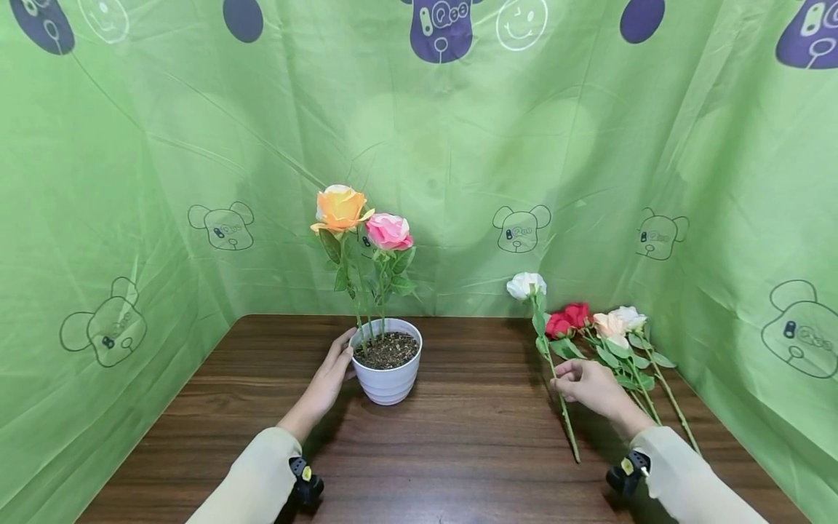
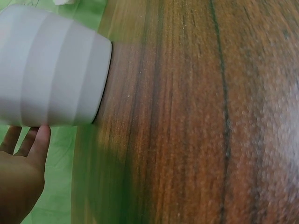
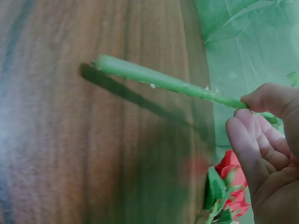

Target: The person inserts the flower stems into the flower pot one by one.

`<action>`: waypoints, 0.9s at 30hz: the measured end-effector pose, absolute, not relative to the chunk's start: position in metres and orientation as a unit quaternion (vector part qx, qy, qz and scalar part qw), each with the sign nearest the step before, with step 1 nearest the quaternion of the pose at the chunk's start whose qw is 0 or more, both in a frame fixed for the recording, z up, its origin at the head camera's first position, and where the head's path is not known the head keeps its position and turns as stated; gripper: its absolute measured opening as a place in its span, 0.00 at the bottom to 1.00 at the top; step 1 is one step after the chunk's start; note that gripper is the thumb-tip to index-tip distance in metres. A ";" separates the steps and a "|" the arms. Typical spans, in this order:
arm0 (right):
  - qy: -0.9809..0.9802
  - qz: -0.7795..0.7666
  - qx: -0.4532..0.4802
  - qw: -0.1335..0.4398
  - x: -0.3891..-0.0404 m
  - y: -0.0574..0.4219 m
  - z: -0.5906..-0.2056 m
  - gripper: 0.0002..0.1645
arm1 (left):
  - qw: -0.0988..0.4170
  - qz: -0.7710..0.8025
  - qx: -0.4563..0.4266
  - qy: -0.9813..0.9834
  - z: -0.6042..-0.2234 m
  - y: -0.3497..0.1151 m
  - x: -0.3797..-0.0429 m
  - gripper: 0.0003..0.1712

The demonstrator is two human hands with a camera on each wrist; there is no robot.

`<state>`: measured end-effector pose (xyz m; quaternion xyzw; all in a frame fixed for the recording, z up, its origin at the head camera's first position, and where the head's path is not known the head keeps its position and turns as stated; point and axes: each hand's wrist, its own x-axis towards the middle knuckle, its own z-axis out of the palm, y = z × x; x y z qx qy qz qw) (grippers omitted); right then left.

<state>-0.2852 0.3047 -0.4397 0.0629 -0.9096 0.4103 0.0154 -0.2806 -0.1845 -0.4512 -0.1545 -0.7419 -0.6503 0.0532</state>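
My right hand (image 1: 592, 386) pinches the stem of a white rose (image 1: 527, 285) between thumb and fingers. In the right wrist view, the cut end of the green stem (image 3: 154, 80) hangs just over the table beside its shadow. My left hand (image 1: 330, 375) rests against the left side of a white ribbed flowerpot (image 1: 388, 382), its fingertips at the wall in the left wrist view. Dark soil (image 1: 393, 351) fills the pot. An orange rose (image 1: 340, 209) and a pink rose (image 1: 390, 231) stand upright in it, toward its left and back.
Right of the held stem lie several more roses: red ones (image 1: 577, 315), a peach one (image 1: 612, 327) and another white one (image 1: 630, 318), with stems pointing toward me. The brown wooden table (image 1: 458, 444) is enclosed by green printed cloth (image 1: 445, 167) at the back and sides.
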 end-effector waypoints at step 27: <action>-0.887 0.391 0.180 0.166 -0.301 0.252 -0.398 0.11 | 0.050 -0.648 -0.150 -0.745 -0.451 -0.185 -0.281 0.29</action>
